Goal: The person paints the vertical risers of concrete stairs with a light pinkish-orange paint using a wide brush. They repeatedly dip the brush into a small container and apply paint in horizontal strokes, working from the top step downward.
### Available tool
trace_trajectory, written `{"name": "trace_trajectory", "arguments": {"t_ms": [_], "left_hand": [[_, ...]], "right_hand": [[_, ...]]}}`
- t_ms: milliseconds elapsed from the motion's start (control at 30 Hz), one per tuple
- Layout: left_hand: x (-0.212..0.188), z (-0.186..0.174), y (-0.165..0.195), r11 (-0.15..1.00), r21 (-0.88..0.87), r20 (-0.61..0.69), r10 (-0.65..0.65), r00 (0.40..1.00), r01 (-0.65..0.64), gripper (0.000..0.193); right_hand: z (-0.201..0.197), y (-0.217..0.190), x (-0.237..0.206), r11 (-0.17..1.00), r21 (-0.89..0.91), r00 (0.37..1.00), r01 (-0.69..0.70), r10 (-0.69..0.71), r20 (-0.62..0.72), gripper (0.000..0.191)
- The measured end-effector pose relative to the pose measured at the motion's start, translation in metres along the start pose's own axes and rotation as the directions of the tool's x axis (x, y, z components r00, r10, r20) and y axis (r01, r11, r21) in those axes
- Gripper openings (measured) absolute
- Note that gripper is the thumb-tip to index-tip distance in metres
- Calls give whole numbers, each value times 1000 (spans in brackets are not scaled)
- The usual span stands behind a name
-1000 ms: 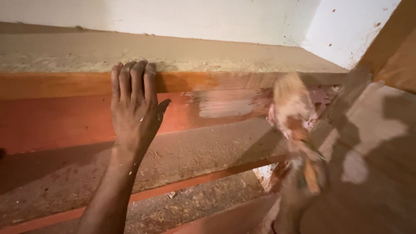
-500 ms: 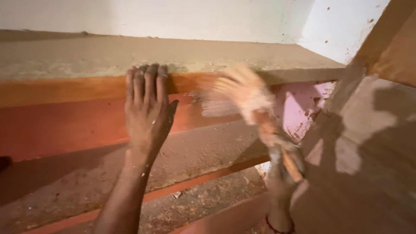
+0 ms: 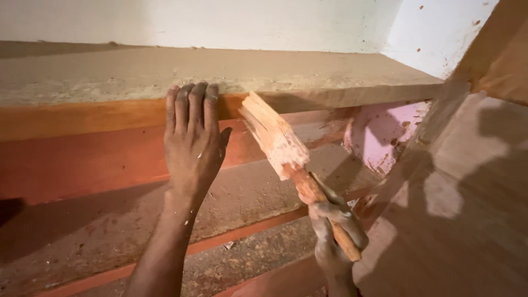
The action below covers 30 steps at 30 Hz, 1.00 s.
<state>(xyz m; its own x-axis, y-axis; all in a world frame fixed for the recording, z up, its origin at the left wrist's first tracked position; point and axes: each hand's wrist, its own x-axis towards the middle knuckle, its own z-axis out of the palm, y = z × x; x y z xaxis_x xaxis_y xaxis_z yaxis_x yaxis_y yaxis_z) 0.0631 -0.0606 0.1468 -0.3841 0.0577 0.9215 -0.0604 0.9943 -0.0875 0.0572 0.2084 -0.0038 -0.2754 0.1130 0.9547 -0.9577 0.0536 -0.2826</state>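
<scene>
My left hand (image 3: 192, 146) lies flat, fingers together, against the orange-red painted riser (image 3: 82, 159) of a concrete step, fingertips at the step's top edge. My right hand (image 3: 335, 236) grips the handle of a wide paint brush (image 3: 278, 140) loaded with orange-red paint. The bristles point up and to the left and touch the riser just right of my left hand. A bare pale patch of the riser (image 3: 324, 129) shows to the right of the brush.
The grey concrete tread (image 3: 220, 69) runs above the riser, with a white wall (image 3: 247, 22) behind. A lower dusty tread (image 3: 110, 231) lies beneath my arm. A pink patch (image 3: 385, 135) sits in the right corner beside a slanted brown side wall (image 3: 467, 192).
The brush has swept leftward along the riser from the right corner to beside my left hand. My left hand has stayed pressed on the riser.
</scene>
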Motion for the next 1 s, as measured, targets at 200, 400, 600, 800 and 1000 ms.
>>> {"name": "trace_trajectory", "arguments": {"t_ms": [200,400,600,800,1000], "left_hand": [[2,-4,3,1000,-20,-7,5,1000,-5,89],[0,2,4,1000,2,-35,-15,999,15,86],[2,14,-2,998,51,-49,-26,998,29,88],[-2,15,0,994,97,-81,-43,996,51,81],[-4,9,3,994,81,-107,-66,992,75,72]], "right_hand": [[-40,52,22,943,-123,937,-309,280,-210,14],[-81,37,65,879,-454,941,-149,-14,-337,5],[-91,69,92,783,597,782,-176,479,-398,39],[-72,67,17,992,-99,997,-80,78,-30,11],[-69,74,33,976,190,994,-104,95,56,13]]}}
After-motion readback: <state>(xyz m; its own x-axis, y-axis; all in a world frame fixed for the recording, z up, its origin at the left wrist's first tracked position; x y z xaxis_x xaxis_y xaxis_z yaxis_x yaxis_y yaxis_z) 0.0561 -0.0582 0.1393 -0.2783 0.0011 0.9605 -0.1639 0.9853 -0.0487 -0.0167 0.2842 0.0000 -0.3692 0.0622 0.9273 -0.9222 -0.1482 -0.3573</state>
